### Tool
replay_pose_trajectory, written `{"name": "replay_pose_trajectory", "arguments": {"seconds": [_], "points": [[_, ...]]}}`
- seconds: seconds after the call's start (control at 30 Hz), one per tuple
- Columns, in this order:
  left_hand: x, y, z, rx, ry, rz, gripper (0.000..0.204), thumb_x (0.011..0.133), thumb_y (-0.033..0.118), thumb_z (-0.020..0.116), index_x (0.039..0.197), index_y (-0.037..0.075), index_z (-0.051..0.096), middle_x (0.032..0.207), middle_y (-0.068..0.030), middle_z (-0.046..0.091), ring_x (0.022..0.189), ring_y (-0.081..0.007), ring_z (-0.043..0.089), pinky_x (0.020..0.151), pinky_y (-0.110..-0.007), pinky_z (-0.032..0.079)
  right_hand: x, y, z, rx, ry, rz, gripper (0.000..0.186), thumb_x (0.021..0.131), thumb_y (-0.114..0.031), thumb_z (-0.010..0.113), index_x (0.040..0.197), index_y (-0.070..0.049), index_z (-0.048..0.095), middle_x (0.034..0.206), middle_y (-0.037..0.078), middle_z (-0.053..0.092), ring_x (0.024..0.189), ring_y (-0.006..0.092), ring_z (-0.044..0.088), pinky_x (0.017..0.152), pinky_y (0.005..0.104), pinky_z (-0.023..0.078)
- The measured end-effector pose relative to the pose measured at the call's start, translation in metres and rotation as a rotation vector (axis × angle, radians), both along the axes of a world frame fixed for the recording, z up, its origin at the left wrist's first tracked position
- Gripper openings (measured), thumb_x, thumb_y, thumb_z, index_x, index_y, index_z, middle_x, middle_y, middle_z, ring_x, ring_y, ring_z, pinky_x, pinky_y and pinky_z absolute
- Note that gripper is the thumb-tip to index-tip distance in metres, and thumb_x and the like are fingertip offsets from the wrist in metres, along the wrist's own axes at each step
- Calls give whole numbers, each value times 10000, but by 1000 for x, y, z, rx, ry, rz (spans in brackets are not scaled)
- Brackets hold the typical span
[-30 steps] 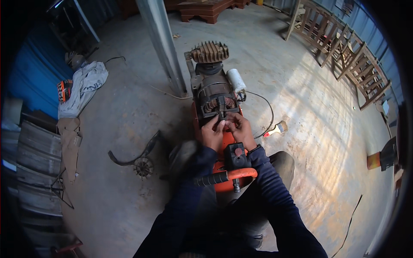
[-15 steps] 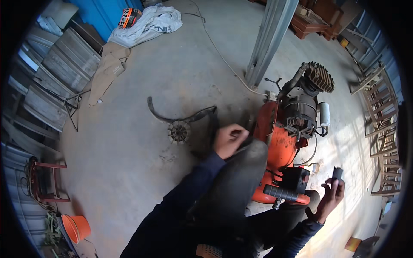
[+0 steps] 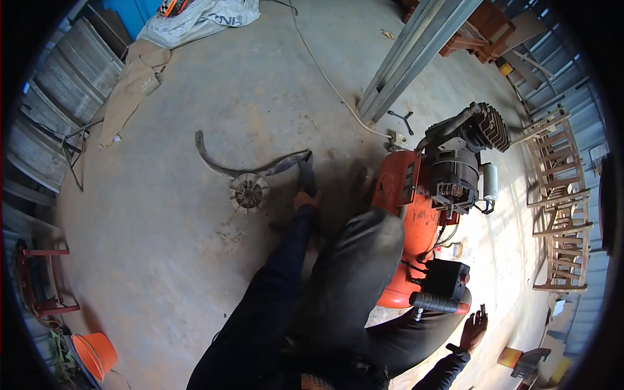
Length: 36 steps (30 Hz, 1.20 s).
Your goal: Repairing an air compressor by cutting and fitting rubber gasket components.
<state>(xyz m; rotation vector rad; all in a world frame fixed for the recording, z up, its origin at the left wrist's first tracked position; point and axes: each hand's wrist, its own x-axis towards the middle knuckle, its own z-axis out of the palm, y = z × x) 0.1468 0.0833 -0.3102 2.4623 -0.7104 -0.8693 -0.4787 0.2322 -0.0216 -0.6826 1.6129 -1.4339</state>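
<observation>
My left hand (image 3: pixel 307 200) reaches down to the floor and closes on the near end of a long dark fabric-like strip (image 3: pixel 263 170). The strip curves away to the left past a round, pale finned fan wheel (image 3: pixel 249 193). Low at the right, my right hand (image 3: pixel 474 333) is raised beside my knee; a small dark piece (image 3: pixel 482 310) shows at its fingertips, its kind too small to tell. Between my knees and beyond stands a red air compressor (image 3: pixel 421 227), with its motor (image 3: pixel 453 174), finned pump head (image 3: pixel 492 127), black switch box (image 3: pixel 444 278) and black-gripped handle (image 3: pixel 434 302).
A metal post (image 3: pixel 400 65) rises behind the compressor, near a cross-shaped wrench (image 3: pixel 402 121) and a cable (image 3: pixel 322 71) on the floor. Wooden chair frames (image 3: pixel 562 208) line the right wall. At left are an orange bucket (image 3: pixel 95 355) and a red stand (image 3: pixel 49 279).
My left hand has gone down and left from above my knee onto the strip's end. My right hand has lowered and drawn in. The view has shifted slightly.
</observation>
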Motion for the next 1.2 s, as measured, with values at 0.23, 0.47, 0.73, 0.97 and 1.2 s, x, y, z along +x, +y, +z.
{"name": "replay_pose_trajectory", "arguments": {"seconds": [0.23, 0.47, 0.73, 0.97, 1.2], "points": [[-11, -18, 8, 54, 99, 157, 537, 724, 470, 747, 996, 10, 689, 1117, -225, 660, 1050, -377, 638, 896, -448, 524, -52, 42, -5, -113, 208, -34, 246, 998, -266, 508, 1070, -46, 591, 1007, 37, 560, 907, 138, 507, 785, 245, 408], [3, -8, 1, -183, 168, -123, 473, 746, 383, 735, 1048, 26, 663, 1128, -217, 658, 1002, -348, 652, 877, -396, 507, -107, 72, -95, -142, -238, 345, 228, 997, -211, 453, 1039, -21, 572, 993, 58, 593, 929, 130, 551, 806, 253, 442], [25, 37, 70, -856, 417, -17, 224, 859, 87, 649, 1054, 6, 573, 974, -97, 646, 900, -192, 618, 834, -303, 470, -68, 102, -137, 302, 242, 247, 322, 982, -250, 443, 1045, 17, 611, 957, 77, 656, 911, 193, 597, 784, 312, 468], [86, 77, 158, -985, 882, 230, 119, 932, 43, 591, 1036, 89, 556, 979, -47, 620, 863, -185, 616, 685, -373, 536, -53, 79, -123, 146, 322, -35, 401, 961, -309, 508, 1236, -21, 554, 1174, 134, 603, 1082, 263, 581, 902, 366, 472], [99, 63, 200, -1031, 283, -134, 184, 954, 196, 610, 1101, 86, 611, 1074, -25, 646, 988, -105, 589, 859, -283, 476, -14, 77, -68, 147, 157, -175, 320, 974, -224, 556, 1241, -51, 527, 1083, 103, 631, 938, 214, 647, 789, 330, 537]]}}
